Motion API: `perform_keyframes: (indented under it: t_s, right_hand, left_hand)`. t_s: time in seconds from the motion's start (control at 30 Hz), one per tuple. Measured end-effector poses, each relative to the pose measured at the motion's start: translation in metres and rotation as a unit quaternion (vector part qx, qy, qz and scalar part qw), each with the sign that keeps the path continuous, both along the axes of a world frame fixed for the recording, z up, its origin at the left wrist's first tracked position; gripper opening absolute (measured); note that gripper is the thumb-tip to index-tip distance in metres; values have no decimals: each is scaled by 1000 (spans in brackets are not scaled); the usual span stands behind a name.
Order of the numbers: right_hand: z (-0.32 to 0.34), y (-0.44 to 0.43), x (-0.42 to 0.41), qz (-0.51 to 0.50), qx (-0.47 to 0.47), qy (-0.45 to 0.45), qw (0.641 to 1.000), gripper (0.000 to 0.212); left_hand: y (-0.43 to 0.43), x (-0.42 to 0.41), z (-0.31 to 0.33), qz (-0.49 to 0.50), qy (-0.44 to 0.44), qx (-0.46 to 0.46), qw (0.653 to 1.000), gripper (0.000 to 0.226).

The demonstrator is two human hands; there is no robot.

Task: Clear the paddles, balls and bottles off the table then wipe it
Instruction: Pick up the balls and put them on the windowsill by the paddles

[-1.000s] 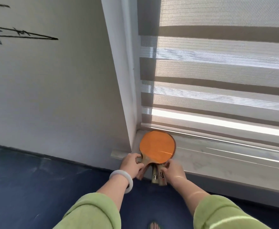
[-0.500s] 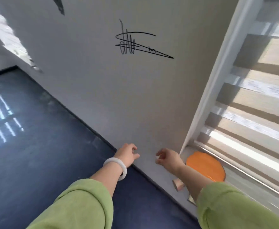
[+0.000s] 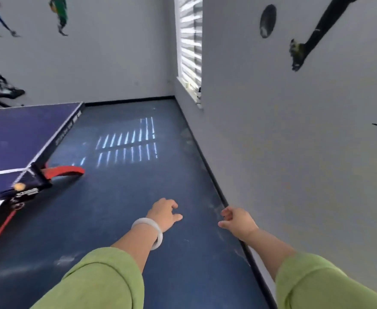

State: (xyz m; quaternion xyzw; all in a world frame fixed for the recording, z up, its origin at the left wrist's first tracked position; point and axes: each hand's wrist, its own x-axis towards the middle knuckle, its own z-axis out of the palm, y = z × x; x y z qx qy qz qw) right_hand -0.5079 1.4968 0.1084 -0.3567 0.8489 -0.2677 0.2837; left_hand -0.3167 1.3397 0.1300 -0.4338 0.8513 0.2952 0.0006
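Hands empty: the left hand (image 3: 164,214) and the right hand (image 3: 238,221) hang over the dark floor (image 3: 138,186) with fingers loosely curled, holding nothing. The worktop (image 3: 15,134) lies ahead and to the left, its long edge running from near left toward the far wall, so the left hand is nearer. A small orange ball (image 3: 19,186), blurred, sits at that edge just beside the net clamp (image 3: 30,190). The coming move likely calls for a leftward turn and reach; no paddles or bottles show

Matt table (image 3: 15,134) (glossy bangle (image 3: 148,230))
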Motion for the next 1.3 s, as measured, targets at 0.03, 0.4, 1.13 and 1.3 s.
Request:
perform_keyframes:
  t_s: [0.03,0.4,1.13,1.3]
  right_hand:
    - [2,-27,18,19,-2,1,1000,37]
    - [29,-297,215,210,-11,36,977,46]
    - [-12,-669,437,479,42,-23,876,46]
    - [-44,-721,477,465,66,-35,882,46]
  left_hand:
    - [-18,26,2,21,-3,-3,1000,42]
    - [-187,273,24,229,-4,-42,973,51]
    - [-412,477,-17,494,-12,4,869,51]
    - [-475,516,-45,478,5,30,878,49]
